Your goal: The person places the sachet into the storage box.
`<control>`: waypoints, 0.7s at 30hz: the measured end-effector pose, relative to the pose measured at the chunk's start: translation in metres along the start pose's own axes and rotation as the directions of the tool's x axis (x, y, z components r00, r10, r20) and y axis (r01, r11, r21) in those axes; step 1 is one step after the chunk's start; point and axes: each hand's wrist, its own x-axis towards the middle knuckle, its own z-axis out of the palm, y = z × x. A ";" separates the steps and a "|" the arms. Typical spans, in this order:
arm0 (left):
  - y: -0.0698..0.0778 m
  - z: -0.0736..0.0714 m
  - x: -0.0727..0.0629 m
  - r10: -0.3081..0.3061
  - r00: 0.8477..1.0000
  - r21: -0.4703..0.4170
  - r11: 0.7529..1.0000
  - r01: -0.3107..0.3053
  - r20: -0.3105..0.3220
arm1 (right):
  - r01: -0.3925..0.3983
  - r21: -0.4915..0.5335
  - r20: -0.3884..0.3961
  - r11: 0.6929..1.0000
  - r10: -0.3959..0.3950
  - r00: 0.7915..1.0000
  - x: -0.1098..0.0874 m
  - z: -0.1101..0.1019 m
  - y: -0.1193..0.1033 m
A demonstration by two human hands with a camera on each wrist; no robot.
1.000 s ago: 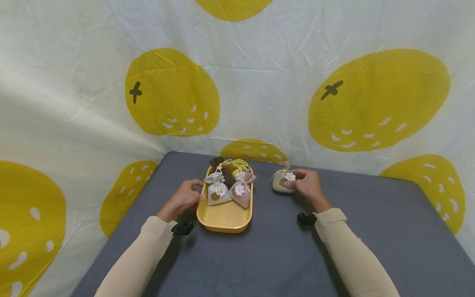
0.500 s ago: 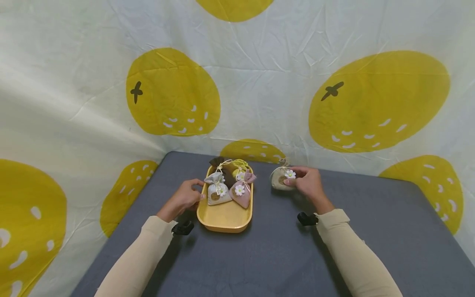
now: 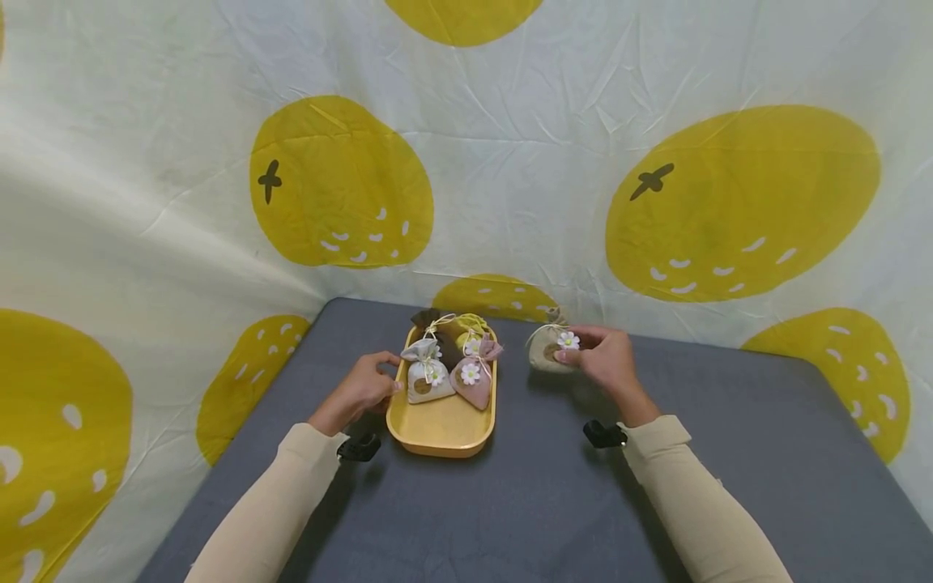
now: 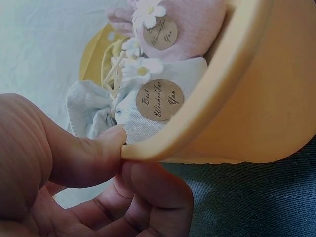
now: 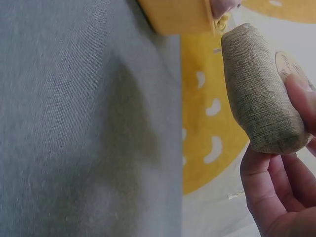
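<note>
My left hand (image 3: 366, 384) pinches the left rim of a yellow tray (image 3: 440, 427), thumb inside and fingers underneath, as the left wrist view shows. In the tray lie a white drawstring pouch (image 3: 428, 384), a pink pouch (image 3: 475, 385), a dark brown pouch (image 3: 448, 350) and, behind them, something yellow (image 3: 466, 332). To the tray's right, my right hand (image 3: 608, 361) holds a khaki drawstring pouch (image 5: 264, 94) with a white flower and round label. The right wrist view shows it raised off the table, thumb on its label side, fingers behind.
A dark grey cloth covers the table (image 3: 525, 502). Behind it and to the left hangs a white curtain (image 3: 510, 202) with large yellow fruit prints. The tray's near half shows bare bottom.
The khaki pouch has tilted back slightly and shifted a little to the left in my right hand. My left hand and the tray have stayed in place.
</note>
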 end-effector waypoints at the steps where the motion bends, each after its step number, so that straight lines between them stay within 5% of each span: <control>1: 0.000 0.000 0.000 0.001 1.000 0.001 1.000 -0.001 0.000 | 0.002 0.007 0.001 1.000 -0.002 1.000 -0.001 0.000 -0.002; 21: -0.002 0.000 0.002 0.006 1.000 -0.001 1.000 -0.006 -0.007 | 0.040 0.164 -0.026 0.986 -0.036 0.999 -0.023 0.008 -0.033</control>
